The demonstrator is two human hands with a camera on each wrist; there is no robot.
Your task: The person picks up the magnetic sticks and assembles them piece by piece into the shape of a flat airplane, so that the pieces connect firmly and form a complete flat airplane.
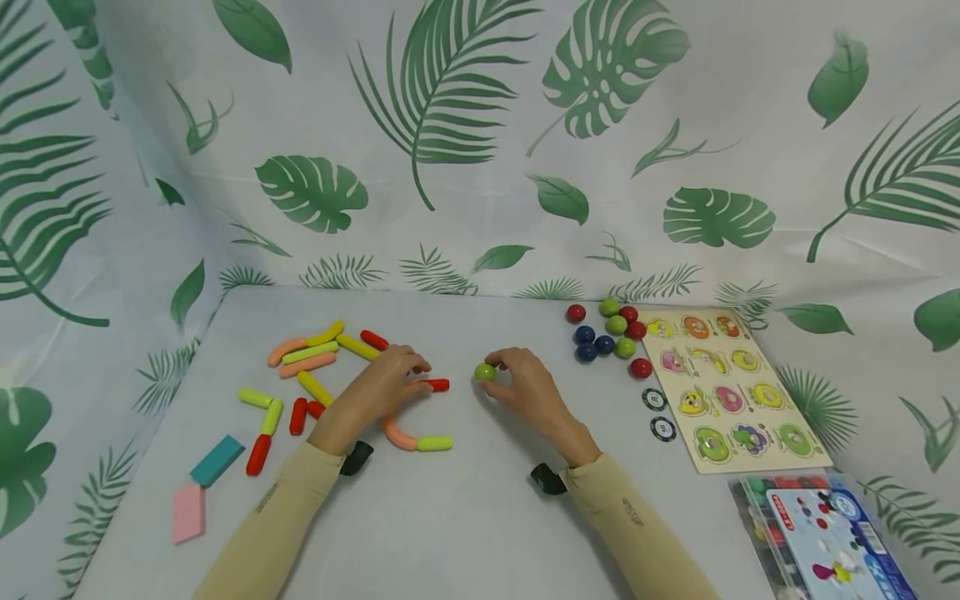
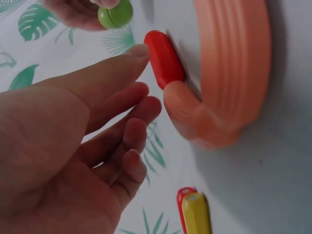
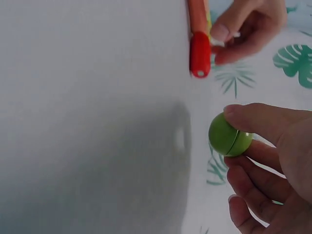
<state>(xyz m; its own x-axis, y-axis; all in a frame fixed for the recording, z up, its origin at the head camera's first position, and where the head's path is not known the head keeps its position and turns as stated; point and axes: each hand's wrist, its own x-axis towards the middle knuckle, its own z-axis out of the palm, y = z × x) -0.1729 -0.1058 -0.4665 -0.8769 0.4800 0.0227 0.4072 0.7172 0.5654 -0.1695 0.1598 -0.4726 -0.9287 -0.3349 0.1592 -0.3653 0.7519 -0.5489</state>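
My right hand [image 1: 528, 392] pinches a small green ball [image 3: 229, 136] between thumb and fingers; a thin seam runs round the ball. My left hand [image 1: 378, 383] has its fingers loosely bent and holds nothing. Its thumb tip lies close to a red stick piece [image 2: 165, 59]; whether they touch I cannot tell. That red piece joins end to end with a curved orange piece [image 1: 400, 435], partly hidden behind the left hand in the head view. A short lime piece [image 1: 435, 443] continues from the orange curve.
Several coloured sticks [image 1: 309, 364] lie at the left, beside a teal block [image 1: 217, 460] and a pink block [image 1: 189, 513]. Loose red, blue and green balls [image 1: 604, 344] sit at the back right, near two chips [image 1: 663, 429], a fruit puzzle board [image 1: 731, 392] and a plastic box [image 1: 832, 533].
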